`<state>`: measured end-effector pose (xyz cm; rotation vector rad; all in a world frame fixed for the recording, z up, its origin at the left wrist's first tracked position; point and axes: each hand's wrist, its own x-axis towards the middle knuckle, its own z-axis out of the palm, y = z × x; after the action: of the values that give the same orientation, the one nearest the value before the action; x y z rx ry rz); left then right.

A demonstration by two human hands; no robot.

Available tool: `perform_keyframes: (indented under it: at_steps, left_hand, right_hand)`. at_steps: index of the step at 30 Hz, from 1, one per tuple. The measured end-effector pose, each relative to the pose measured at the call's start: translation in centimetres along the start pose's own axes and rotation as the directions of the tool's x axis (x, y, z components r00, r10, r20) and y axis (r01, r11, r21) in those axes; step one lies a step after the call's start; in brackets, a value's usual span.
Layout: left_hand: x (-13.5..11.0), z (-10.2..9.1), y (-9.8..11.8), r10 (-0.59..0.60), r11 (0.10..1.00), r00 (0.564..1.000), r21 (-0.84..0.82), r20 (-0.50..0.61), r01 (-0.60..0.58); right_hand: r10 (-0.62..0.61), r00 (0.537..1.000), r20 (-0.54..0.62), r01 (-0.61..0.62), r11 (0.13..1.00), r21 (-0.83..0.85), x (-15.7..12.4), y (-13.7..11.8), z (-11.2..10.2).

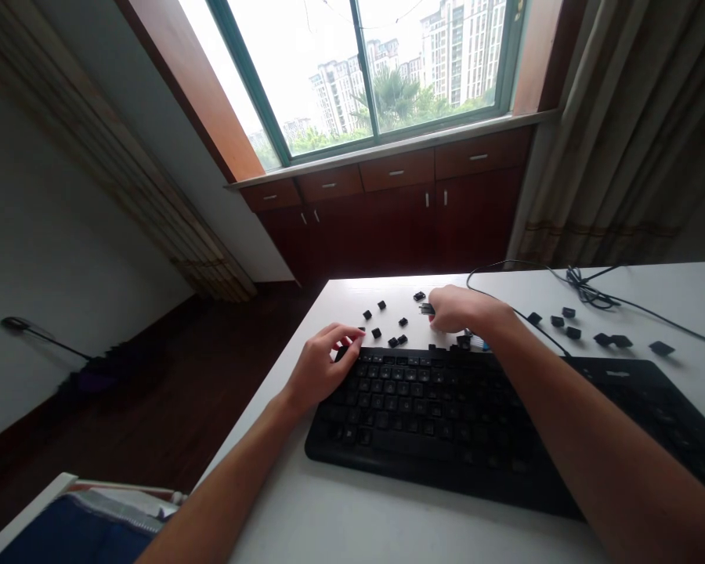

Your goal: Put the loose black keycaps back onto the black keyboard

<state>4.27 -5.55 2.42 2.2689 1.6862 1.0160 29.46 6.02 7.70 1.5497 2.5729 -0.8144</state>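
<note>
A black keyboard (423, 442) lies at a slant on the white table (341, 493). My left hand (323, 362) is curled around its far left corner, thumb over the keys and fingers along the back edge. Beyond the keyboard, my right hand (461, 308) is closed on a small dark tool with thin prongs (427, 309); its exact kind is unclear. Loose black keycaps (377, 333) are scattered between and around my hands. One dark piece (419, 296) lies just past the tool's tip. My right forearm hides part of the keyboard.
More keycaps (573, 333) lie at the right, near a coiled black cable (587, 291). The table's left edge drops to a dark floor. A blue bag-like item (76, 533) is at lower left. Cabinets (376, 219) stand under the window.
</note>
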Motion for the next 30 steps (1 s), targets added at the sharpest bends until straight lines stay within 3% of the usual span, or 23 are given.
perform_keyframes:
  at_steps: [5,9,13,16,23,30]
  left_hand:
    - [-0.1,-0.3,0.2,0.049,0.999,0.996,0.015,-0.074,-0.048]
    - [-0.4,-0.6,1.0,0.165,0.986,0.976,0.017,-0.143,-0.164]
    - [-0.7,-0.5,1.9,0.220,0.975,0.967,-0.006,-0.128,-0.223]
    - [-0.7,-0.4,2.1,0.209,0.977,0.972,-0.027,-0.111,-0.213]
    - [-0.8,-0.3,2.0,0.208,0.973,0.971,-0.076,-0.118,-0.218]
    - [-0.8,-0.1,1.8,0.261,0.961,0.956,-0.052,-0.132,-0.270]
  right_hand:
    - [-0.179,0.981,0.078,0.164,0.973,0.160,-0.6,-1.6,-0.6]
    - [-0.360,0.920,0.157,0.286,0.888,0.360,-1.4,-3.0,-0.8]
    - [-0.476,0.857,0.197,0.313,0.785,0.535,-1.4,-3.6,-0.3]
    - [-0.495,0.841,0.218,0.305,0.766,0.566,-1.4,-3.9,0.0]
    - [-0.453,0.868,0.204,0.277,0.782,0.558,-1.5,-4.2,0.0]
    - [-0.461,0.862,0.212,0.291,0.791,0.538,-1.5,-4.2,0.0]
